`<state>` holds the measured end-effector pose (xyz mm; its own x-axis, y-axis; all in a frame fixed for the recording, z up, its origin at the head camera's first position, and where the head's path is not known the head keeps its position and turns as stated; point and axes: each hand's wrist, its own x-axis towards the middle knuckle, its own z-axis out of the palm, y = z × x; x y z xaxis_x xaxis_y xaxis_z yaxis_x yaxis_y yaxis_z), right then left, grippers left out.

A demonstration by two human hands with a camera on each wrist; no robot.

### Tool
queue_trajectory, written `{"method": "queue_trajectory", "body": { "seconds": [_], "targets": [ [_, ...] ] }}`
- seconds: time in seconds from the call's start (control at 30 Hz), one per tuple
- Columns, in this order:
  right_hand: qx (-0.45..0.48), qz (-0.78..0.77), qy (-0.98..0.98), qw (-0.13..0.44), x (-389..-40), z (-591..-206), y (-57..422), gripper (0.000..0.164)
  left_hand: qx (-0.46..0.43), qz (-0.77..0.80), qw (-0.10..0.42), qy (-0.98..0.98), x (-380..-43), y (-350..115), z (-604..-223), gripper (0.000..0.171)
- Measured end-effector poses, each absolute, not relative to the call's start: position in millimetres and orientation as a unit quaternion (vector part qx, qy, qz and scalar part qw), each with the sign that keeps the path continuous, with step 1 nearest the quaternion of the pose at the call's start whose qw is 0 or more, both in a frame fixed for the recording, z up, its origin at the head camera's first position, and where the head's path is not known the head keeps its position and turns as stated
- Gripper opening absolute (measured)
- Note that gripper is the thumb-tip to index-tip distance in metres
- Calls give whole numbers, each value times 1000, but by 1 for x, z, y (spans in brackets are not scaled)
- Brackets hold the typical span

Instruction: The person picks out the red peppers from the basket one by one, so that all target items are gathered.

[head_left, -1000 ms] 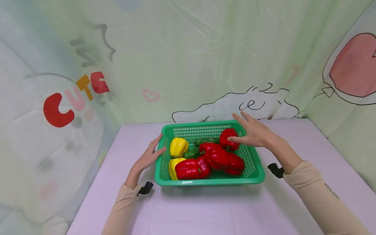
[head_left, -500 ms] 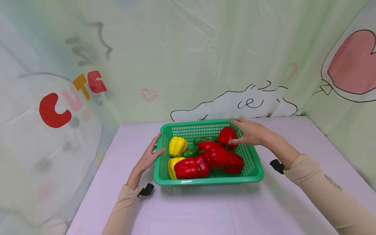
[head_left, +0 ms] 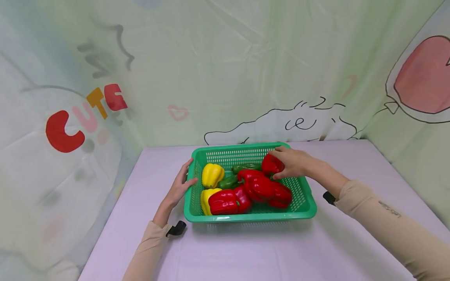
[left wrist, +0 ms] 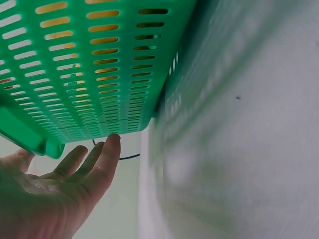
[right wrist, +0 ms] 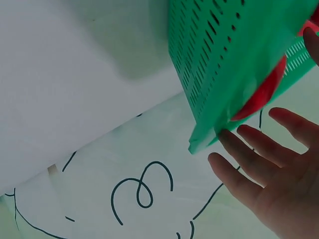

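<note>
A green plastic basket (head_left: 253, 217) holds several red and yellow bell peppers. My left hand (head_left: 178, 187) is at the basket's left rim, thumb tip over the edge and fingers along the outside. In the left wrist view, those fingers (left wrist: 102, 169) reach out straight beside the slotted wall. My right hand (head_left: 294, 162) comes over the back right corner to a red bell pepper (head_left: 269, 164), fingers above it and thumb at its near side. The right wrist view has the right hand's fingers (right wrist: 244, 159) spread and loosely extended by the rim, the pepper (right wrist: 266, 92) partly hidden by the basket.
Two yellow bell peppers (head_left: 212, 175) lie at the basket's left side. Dark green long vegetables (head_left: 246, 168) are among the peppers, and more red bell peppers (head_left: 260, 189) pile up in the middle. The basket stands on a pale lilac table (head_left: 242, 253), with a printed curtain (head_left: 225, 70) behind.
My right hand has come down and left from above the back right corner onto the red bell pepper. The left hand has stayed at the left rim.
</note>
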<state>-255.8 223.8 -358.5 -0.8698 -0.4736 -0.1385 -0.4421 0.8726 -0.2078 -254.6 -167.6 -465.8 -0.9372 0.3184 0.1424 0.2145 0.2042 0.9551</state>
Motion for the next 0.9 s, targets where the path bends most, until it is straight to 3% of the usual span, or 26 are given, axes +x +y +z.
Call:
{"method": "queue_trajectory", "body": {
  "seconds": [0.23,0.9],
  "targets": [
    [-242,-70,963,91,-261,-371,220,80,174,612,50,770,-252,-168,-463,70],
    [-274,-36,961,-5,-258,-390,223,84,159,626,49,761,-258,-170,-480,69]
  ]
}}
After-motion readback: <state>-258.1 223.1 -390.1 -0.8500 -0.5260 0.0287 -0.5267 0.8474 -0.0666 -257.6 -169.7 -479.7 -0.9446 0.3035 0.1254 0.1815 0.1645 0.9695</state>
